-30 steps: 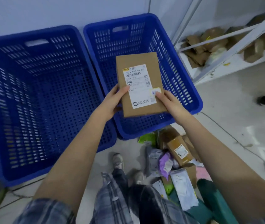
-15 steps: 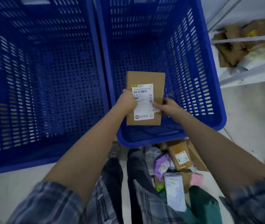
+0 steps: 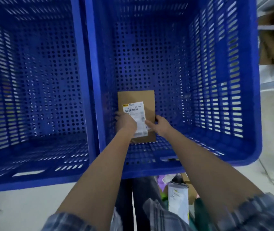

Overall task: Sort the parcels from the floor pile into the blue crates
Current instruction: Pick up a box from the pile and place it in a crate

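- Head view, far left: the left blue crate (image 3: 32, 97) stands on the floor with nothing visible in it, its wall touching the right blue crate (image 3: 233, 97).
- Left hand (image 3: 126, 121) reaches deep into the right crate and grasps the near-left edge of the cardboard parcel (image 3: 137, 97), fingers curled round its side.
- That parcel hangs low by the crate's near wall, label up; whether it touches the bottom, I cannot tell.
- Right hand (image 3: 160, 125) grasps the parcel's near-right corner, thumb on top.
- To finish well, I judge both hands should lower the parcel flat onto the perforated bottom, then let go together, so it does not tip or slide.
- Near right, the floor pile (image 3: 178, 192) of bags and boxes lies just behind the crate, beside the person's legs; it could trip a step back.
- Far right, a shelf (image 3: 273, 29) holds brown cartons, well apart from the work.
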